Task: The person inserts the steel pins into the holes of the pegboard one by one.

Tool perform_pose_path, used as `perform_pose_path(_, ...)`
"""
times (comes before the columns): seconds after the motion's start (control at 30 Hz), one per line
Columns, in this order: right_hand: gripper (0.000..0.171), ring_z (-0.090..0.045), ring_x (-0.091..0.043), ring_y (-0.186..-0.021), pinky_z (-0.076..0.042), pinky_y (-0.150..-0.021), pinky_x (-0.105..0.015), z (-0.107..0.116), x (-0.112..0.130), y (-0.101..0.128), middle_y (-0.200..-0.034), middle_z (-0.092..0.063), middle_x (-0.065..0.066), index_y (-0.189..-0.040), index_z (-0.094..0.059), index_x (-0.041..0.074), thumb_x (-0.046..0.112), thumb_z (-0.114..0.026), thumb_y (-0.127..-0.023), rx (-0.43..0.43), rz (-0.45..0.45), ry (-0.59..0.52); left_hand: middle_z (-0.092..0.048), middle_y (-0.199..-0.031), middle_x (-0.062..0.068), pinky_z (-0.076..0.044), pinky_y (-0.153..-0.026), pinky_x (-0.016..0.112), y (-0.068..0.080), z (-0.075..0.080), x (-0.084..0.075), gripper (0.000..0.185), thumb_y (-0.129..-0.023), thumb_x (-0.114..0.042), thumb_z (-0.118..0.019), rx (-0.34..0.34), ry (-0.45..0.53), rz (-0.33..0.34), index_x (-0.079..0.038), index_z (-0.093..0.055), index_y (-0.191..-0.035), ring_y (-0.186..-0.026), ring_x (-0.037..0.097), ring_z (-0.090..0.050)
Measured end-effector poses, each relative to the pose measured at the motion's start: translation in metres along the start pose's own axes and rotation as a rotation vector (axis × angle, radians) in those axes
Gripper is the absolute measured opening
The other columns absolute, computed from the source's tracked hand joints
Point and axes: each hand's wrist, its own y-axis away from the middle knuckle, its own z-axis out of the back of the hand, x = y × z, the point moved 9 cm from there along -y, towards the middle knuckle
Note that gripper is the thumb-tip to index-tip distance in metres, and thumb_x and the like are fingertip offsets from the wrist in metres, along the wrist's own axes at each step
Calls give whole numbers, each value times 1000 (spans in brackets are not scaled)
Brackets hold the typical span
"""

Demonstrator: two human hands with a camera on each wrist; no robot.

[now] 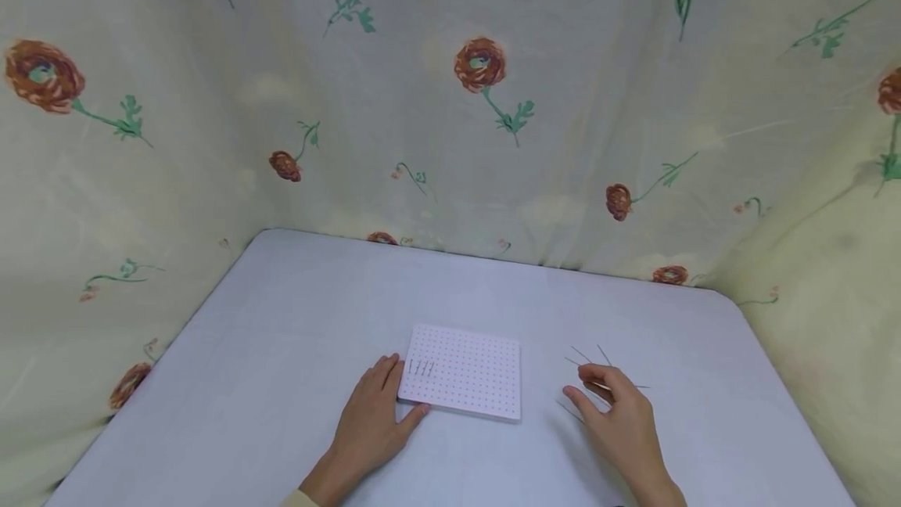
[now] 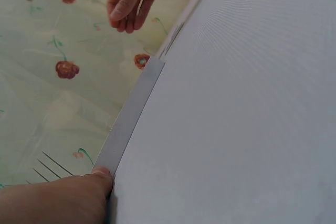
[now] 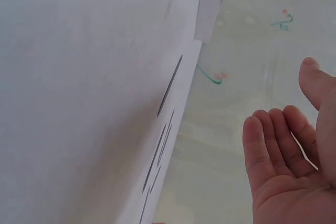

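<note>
Flat and relaxed, the left hand rests against the left edge of a white square pegboard dotted with small holes, low at frame centre on a pale grey table. About 4 thin metal pins stand in the board's left corner; most holes remain unfilled. Lower right, the right hand hovers with fingers loosely apart over loose thin metal pins, holding nothing clearly visible.

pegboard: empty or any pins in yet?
Partly filled. A few thin pins stand near the left edge of the white pegboard; the other holes look empty.
</note>
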Motion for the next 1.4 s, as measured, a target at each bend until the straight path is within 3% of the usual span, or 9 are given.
perform_pose_path(0.1,37,-69,-8,-92,-48,-80,-3,6,-5,2,-103,-69,2,-106,-66,15,25,-82,-73,1,-6,25,-37,-150,13,-28,-116,48,0,0,0,81,-82,-54,-63,1,8,-5,-3,-41,-141,-142,29,-30)
perform_pose_path(0.43,50,-69,-20,-93,-44,-80,0,10,-13,7,-107,-70,0,-116,-66,15,33,-82,-72,48,3,124,-38,-149,13,-28,-115,47,-1,-3,-2,81,-82,-54,-63,-9,-1,-22,-3,-41,-141,-141,29,-31)
perform_pose_path(0.7,58,-68,-20,-94,-56,-80,-34,5,-23,13,-105,-69,0,-119,-66,10,36,-83,-69,118,-25,172,-38,-149,12,-29,-115,47,-2,-4,-2,81,-82,-54,-64,-8,7,-23,-4,-41,-141,-141,29,-31)
perform_pose_path(1.07,48,-66,-11,-88,-55,-77,-26,-6,-42,15,-94,-67,10,-112,-70,18,40,-81,-70,210,-97,232,-38,-149,13,-28,-116,46,-1,1,-2,81,-82,-54,-63,-23,-3,-25,-3,-41,-141,-141,30,-32)
perform_pose_path(1.3,50,-66,-18,-95,-54,-84,-40,-13,-51,16,-99,-70,4,-112,-71,15,44,-78,-72,289,-175,237,-39,-148,13,-29,-115,48,-1,2,-1,80,-82,-53,-65,-19,-4,-16,-3,-42,-140,-141,30,-32)
perform_pose_path(1.4,50,-66,-18,-93,-54,-82,-39,-16,-54,18,-98,-70,5,-109,-72,15,47,-78,-71,310,-201,249,-38,-149,13,-29,-115,48,0,1,-1,81,-82,-54,-64,-7,-3,-16,-2,-41,-141,-141,30,-31)
